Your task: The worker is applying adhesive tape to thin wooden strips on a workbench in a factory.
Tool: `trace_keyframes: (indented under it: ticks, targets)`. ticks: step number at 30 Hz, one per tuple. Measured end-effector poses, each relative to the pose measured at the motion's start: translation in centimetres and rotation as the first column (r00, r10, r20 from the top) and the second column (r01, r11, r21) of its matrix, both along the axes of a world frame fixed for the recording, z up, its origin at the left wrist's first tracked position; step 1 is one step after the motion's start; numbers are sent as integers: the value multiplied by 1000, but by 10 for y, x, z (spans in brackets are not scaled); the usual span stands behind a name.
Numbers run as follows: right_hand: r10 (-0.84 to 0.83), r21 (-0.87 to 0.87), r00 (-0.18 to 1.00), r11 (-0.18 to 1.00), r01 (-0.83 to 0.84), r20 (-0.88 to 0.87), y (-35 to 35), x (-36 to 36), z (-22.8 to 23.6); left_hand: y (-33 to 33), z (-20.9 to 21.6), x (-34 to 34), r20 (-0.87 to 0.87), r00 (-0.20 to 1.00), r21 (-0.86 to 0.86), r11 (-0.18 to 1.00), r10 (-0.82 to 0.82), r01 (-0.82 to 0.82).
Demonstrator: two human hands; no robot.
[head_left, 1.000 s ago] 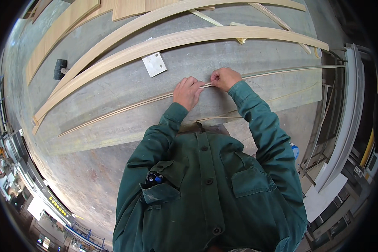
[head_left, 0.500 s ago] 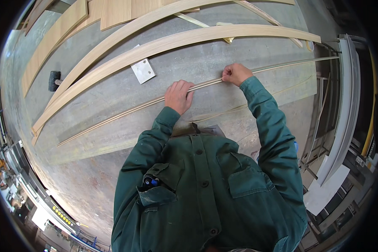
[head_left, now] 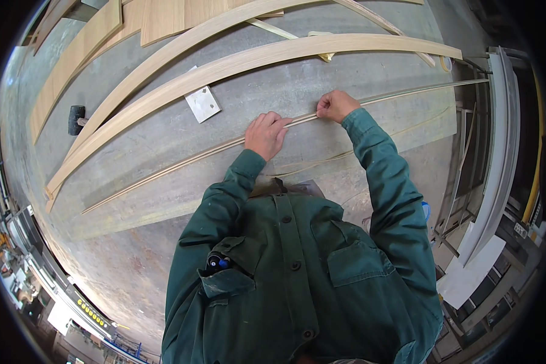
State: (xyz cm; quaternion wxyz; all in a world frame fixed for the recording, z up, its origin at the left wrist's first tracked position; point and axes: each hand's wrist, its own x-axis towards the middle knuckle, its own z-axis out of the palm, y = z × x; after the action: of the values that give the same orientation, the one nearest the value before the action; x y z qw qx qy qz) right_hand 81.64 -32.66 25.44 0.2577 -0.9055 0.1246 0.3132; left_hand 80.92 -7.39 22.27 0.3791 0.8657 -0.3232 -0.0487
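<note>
Two thin, narrow wooden strips (head_left: pixel 182 165) lie side by side on the grey tabletop (head_left: pixel 273 91), running from lower left up to the right. My left hand (head_left: pixel 266 134) is closed over them near the middle, its index finger and thumb reaching along the strips to the right. A short way further right, my right hand (head_left: pixel 338 105) is closed in a pinch on the same strips. The fingertips of both hands are partly hidden, so I cannot see exactly how they grip. Beyond the hands a long curved wooden board (head_left: pixel 242 61) arches across the table.
A white square plate (head_left: pixel 204 104) lies partly under the curved board. At left sits a black mallet (head_left: pixel 76 120). Flat wooden panels (head_left: pixel 164 21) lie at the far side. A thin loose strip (head_left: pixel 312 162) lies nearer me. Metal rails (head_left: pixel 497 164) stand along the right.
My left hand has slid right along the strips, closer to my right hand, and its index finger now points along them. My right hand stays pinched at nearly the same spot.
</note>
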Motion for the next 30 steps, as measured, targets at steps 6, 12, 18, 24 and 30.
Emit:
trace_keyframes:
  ticks: [6, 12, 18, 24, 30]
  targets:
    - [-9, 48, 999, 999, 11, -37, -1, 3, 4, 0, 0, 0, -5, 1000, -8, 1000, 11, -11]
    - [-7, 145, 995, 989, 22, -101, -6, 9, 8, 0, 0, 1, -17, 1000, -5, 1000, 7, -8]
    - [-20, 132, 996, 991, 32, -92, -5, 9, -2, -1, 0, 0, -14, 1000, 5, 1000, 12, -12]
    - [-22, 111, 994, 993, 34, -103, -4, 9, -2, 0, -1, 0, -4, 1000, -2, 1000, 11, -11]
    - [-31, 81, 992, 996, 42, -125, -3, 8, 0, 0, -1, -1, 0, 1000, -13, 1000, 3, -3]
